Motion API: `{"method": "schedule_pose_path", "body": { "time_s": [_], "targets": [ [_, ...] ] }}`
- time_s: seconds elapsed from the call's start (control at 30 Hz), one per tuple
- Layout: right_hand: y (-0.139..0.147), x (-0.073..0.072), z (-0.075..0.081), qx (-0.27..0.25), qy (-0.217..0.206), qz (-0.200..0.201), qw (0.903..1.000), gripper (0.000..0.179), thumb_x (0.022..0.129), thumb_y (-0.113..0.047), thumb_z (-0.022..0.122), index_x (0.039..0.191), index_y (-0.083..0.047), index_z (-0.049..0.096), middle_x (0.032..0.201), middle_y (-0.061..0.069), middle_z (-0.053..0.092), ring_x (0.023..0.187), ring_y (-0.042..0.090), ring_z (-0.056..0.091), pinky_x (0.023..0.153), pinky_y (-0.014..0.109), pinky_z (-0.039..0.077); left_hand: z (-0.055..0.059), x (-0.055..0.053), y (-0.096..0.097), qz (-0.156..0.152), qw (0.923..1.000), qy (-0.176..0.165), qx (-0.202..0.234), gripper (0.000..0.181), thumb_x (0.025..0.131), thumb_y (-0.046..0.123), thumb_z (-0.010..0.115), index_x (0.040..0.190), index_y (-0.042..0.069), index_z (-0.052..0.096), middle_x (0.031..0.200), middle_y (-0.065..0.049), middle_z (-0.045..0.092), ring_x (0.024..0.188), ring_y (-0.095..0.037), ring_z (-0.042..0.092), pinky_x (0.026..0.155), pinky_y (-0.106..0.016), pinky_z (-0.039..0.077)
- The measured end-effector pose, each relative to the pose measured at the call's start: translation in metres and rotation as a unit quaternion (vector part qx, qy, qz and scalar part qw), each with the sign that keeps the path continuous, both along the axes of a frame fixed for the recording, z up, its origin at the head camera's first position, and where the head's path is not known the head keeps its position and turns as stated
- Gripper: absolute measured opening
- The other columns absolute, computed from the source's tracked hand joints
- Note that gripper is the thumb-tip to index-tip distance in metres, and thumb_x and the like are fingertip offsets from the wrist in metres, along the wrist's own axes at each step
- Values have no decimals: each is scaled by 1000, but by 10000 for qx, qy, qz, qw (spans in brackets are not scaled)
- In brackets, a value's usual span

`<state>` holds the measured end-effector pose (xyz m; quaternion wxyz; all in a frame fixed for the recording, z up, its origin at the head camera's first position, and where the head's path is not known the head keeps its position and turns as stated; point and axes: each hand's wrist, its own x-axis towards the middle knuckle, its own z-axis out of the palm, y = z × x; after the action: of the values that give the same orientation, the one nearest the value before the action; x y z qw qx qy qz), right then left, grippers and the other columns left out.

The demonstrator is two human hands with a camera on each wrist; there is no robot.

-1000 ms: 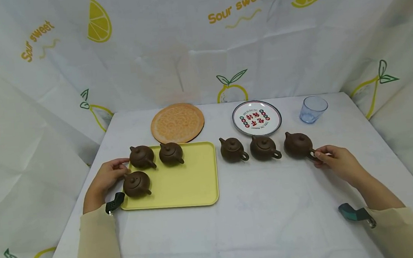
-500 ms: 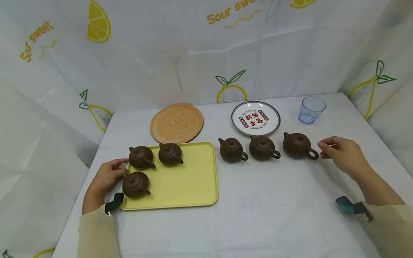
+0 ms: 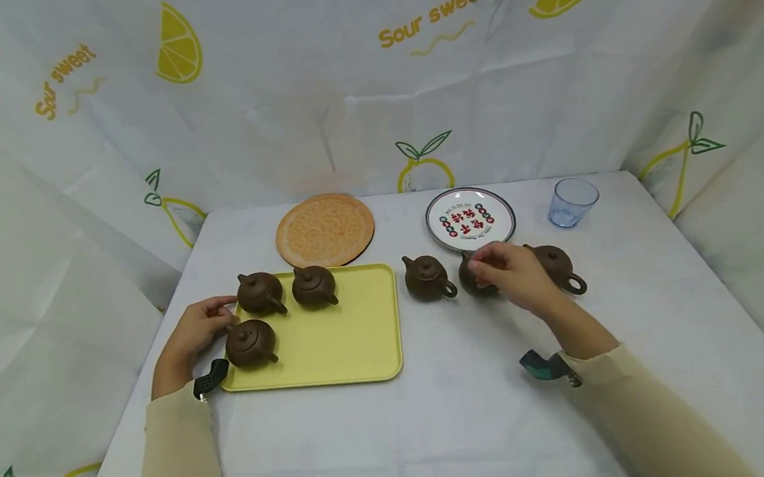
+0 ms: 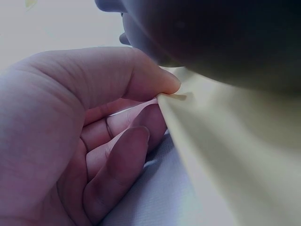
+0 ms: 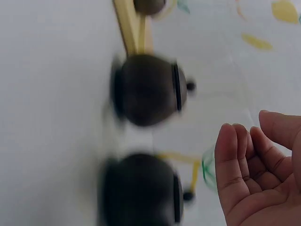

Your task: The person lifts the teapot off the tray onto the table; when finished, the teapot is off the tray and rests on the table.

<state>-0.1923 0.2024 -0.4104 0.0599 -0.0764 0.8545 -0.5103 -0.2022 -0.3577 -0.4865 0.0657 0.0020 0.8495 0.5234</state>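
My left hand (image 3: 195, 330) pinches the left rim of a yellow tray (image 3: 349, 332); in the left wrist view the thumb lies over the rim (image 4: 176, 122) and the fingers are below. Three brown teapots sit on the tray: one at back left (image 3: 260, 293), one beside it (image 3: 314, 287), one in front (image 3: 251, 344). To the right, a row on the table holds a left teapot (image 3: 426, 278), a middle teapot (image 3: 469, 278) and a right teapot (image 3: 554, 261). My right hand (image 3: 515, 278) hovers around the middle one, partly hiding it; the right wrist view shows its fingers loosely bent, holding nothing.
Behind the tray lies a round wooden-looking mat (image 3: 325, 230). A white plate with red lettering (image 3: 470, 218) sits behind the teapot row, and a blue glass (image 3: 572, 203) stands at back right. A white lemon-print curtain (image 3: 277, 126) hangs behind the table.
My right hand has let go of the right teapot's handle and swept left to the middle teapot. The left hand has stayed on the tray rim.
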Motion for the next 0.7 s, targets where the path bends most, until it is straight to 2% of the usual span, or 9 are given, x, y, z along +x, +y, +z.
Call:
{"method": "schedule_pose_path", "body": {
  "time_s": [0.13, 0.3, 0.5, 0.7],
  "targets": [
    [-55, -3, -10, -280, -155, 644, 9974, 18, 95, -19, 64, 105, -3, 64, 93, 17, 66, 80, 23, 64, 77, 46, 53, -1, 0, 0, 42, 10000, -46, 45, 48, 85, -1, 65, 130, -13, 51, 81, -3, 57, 69, -8, 53, 63, -22, 49],
    [-116, -7, -27, -346, -314, 1186, 9918, 13, 93, -15, 67, 100, -5, 66, 89, 8, 66, 75, 20, 67, 70, 37, 55, -2, -1, -1, 67, 9999, -85, 104, 48, 85, -2, 64, 130, -13, 51, 80, -3, 57, 70, -8, 54, 63, -22, 49],
    [-165, -14, -34, -214, -558, 1179, 9912, 12, 94, -20, 66, 100, -8, 66, 91, 1, 64, 74, 14, 66, 64, 29, 53, -2, -1, 0, 23, 9998, -85, 186, 47, 87, -2, 63, 131, -13, 50, 79, -1, 59, 70, -8, 54, 64, -22, 49],
    [-193, -22, -34, -304, -555, 1117, 9917, 17, 94, -25, 67, 99, -9, 67, 91, 2, 67, 73, 13, 67, 65, 29, 53, -3, -1, 0, 26, 9998, -59, 165, 48, 86, -3, 62, 131, -14, 50, 79, -1, 58, 69, -7, 54, 63, -22, 49]
  ]
}}
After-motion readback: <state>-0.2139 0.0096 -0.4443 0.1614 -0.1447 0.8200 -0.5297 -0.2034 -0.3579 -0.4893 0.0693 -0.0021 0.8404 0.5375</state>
